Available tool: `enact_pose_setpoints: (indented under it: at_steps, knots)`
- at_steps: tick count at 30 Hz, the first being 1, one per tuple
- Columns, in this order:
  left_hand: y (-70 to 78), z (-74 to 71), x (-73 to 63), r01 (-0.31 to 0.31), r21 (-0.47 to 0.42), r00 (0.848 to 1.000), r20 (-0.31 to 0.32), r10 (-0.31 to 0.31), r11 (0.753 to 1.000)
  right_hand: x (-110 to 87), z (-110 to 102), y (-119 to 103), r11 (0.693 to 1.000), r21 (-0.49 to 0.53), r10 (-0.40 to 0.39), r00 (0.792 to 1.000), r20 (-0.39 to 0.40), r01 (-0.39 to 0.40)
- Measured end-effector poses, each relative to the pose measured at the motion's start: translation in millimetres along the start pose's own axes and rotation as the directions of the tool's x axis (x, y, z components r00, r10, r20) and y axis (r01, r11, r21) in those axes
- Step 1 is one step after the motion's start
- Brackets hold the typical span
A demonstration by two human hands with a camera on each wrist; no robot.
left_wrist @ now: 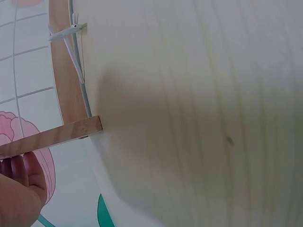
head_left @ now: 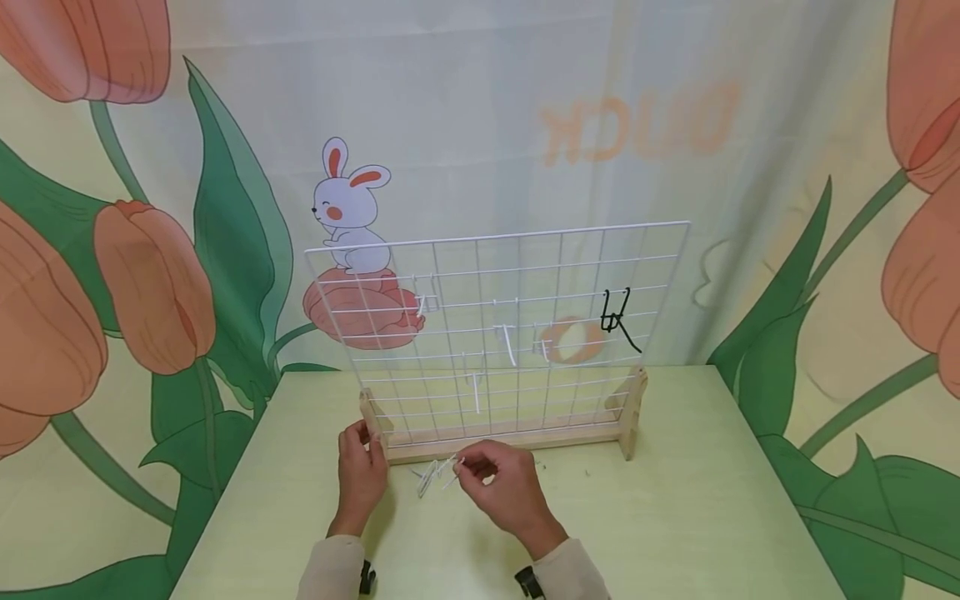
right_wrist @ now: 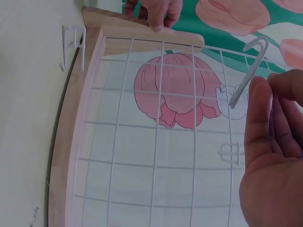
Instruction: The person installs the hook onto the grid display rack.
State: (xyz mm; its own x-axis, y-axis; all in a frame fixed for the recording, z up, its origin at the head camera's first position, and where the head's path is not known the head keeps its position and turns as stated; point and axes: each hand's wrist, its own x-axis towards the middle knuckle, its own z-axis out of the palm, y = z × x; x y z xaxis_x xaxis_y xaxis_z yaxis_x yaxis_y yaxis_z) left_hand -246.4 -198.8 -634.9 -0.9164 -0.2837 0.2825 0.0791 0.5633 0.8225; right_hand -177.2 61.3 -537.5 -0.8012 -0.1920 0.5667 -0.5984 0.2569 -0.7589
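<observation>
A white wire grid (head_left: pixel 517 265) stands upright in a wooden base (head_left: pixel 510 437). At its left end my left hand (head_left: pixel 362 473) grips the wooden side leg (left_wrist: pixel 52 137), its fingers partly hidden behind the wood. My right hand (head_left: pixel 510 490) pinches a white metal hook (right_wrist: pixel 251 71) between thumb and forefinger, in front of the base. The bent end of this hook points upward in the right wrist view. Just left of the right hand, loose white hooks (head_left: pixel 426 482) lie on the table against the base.
Several white hooks, one a long white hook (head_left: pixel 508 343), hang on the grid. A black hook (head_left: pixel 615 320) hangs near its right side. Behind the pale table (head_left: pixel 697 500) is a curtain (head_left: pixel 480 108) printed with tulips and a rabbit.
</observation>
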Motion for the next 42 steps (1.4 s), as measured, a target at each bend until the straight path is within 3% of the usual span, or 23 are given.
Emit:
enact_pose_setpoints:
  at_steps: [17, 26, 42]
  knots:
    - [0.5, -1.1, -0.6, -0.008, -0.004, 1.0, -0.002, 0.008, 1.0, 6.2, -30.8, -4.5, 0.998, 0.016, -0.06, 0.987, -0.151, 0.063]
    - [-0.5, -1.7, -1.3, -0.012, -0.007, 1.0, -0.001, 0.012, 1.0, 9.9, -46.7, -11.5, 0.996, -0.024, -0.086, 0.967, -0.238, 0.083]
    - [-0.3, 0.8, -2.0, -0.053, 0.008, 0.998, -0.042, 0.053, 0.999, 17.1, -75.2, -19.9, 0.993, -0.017, -0.115, 0.94, -0.321, 0.116]
